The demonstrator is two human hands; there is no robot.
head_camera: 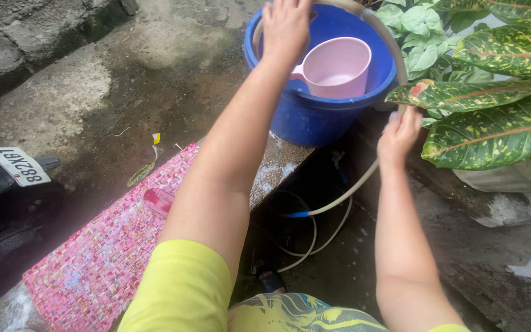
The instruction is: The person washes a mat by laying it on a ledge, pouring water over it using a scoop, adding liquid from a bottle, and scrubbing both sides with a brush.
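At twelve o'clock, my left hand (286, 27) rests on the rim of the blue bucket (321, 117), fingers curled over the pale hose (345, 193) there. Pink dipper (337, 67) sits inside. My right hand (397, 136), at two o'clock, grips the same hose beside the spotted leaves (493, 117). Pink mat (112, 246) lies at eight o'clock.

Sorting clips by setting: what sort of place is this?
Probably an outdoor yard or alley wash spot: wet concrete ground, a blue bucket with a hose, and leafy plants.
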